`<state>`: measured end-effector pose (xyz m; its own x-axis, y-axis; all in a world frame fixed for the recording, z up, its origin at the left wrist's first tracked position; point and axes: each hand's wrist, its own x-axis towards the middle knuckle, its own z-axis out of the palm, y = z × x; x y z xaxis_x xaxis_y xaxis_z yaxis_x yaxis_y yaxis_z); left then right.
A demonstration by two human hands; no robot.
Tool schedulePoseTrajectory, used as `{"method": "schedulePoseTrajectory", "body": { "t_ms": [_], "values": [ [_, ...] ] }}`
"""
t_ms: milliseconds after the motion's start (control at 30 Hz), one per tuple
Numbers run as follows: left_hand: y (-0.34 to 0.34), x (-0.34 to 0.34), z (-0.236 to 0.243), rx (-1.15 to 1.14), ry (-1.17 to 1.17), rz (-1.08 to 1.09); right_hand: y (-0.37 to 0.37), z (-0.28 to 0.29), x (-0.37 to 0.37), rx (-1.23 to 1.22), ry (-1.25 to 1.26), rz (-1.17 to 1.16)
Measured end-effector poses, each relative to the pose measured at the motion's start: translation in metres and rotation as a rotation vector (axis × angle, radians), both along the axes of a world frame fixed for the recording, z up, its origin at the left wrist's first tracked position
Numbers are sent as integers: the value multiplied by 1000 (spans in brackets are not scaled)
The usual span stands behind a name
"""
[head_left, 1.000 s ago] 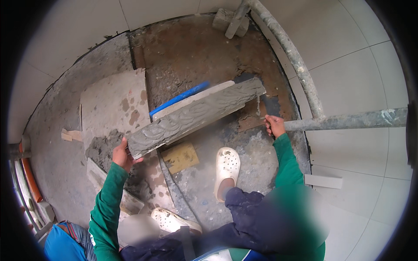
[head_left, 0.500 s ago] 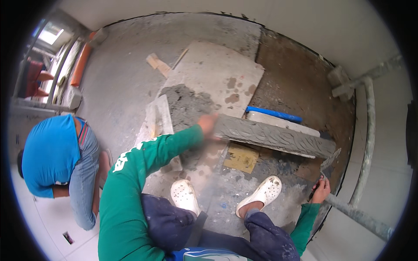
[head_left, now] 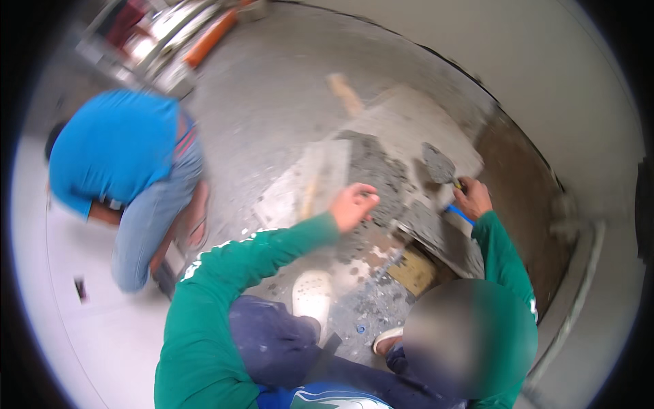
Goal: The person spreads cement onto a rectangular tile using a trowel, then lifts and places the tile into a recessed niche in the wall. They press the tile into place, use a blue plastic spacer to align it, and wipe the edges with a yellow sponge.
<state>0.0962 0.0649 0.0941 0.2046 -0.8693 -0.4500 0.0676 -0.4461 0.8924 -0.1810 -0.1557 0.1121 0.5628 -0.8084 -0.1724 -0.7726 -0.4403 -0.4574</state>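
Note:
In my right hand (head_left: 475,199) is a trowel (head_left: 438,163), its blade grey with mortar, held above a pale board (head_left: 415,112). My left hand (head_left: 354,206) hovers by the lower left of a wet mortar heap (head_left: 381,174); its fingers are loosely curled and apart, with nothing visible in them. Between the hands and nearer to me lies a long strip coated with grey mortar (head_left: 446,238), set at a slant. A bit of a blue strip (head_left: 460,215) shows beyond it, beside my right hand. A blurred round patch hides part of my right arm and leg.
A yellowish piece (head_left: 413,270) lies under the strip's near side. Left of the mortar is a light slab (head_left: 300,180). A person in a blue shirt (head_left: 116,146) crouches at the left. An orange tube (head_left: 210,39) lies far left; a rail (head_left: 569,307) stands along the right wall.
My right hand has swung the trowel from the strip's far right end up and left, over the board. My left hand has come off the strip's left end. The view has turned.

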Motion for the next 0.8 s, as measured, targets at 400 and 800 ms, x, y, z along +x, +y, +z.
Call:
{"method": "schedulePoseTrajectory", "body": {
  "t_ms": [400, 800],
  "values": [
    [107, 12, 46, -174, -134, -64, 52, 0, -60, -126, -149, 1],
    [-32, -115, 64, -407, 190, -652, 501, 139, -280, -252, 296, -1325]
  ]
}}
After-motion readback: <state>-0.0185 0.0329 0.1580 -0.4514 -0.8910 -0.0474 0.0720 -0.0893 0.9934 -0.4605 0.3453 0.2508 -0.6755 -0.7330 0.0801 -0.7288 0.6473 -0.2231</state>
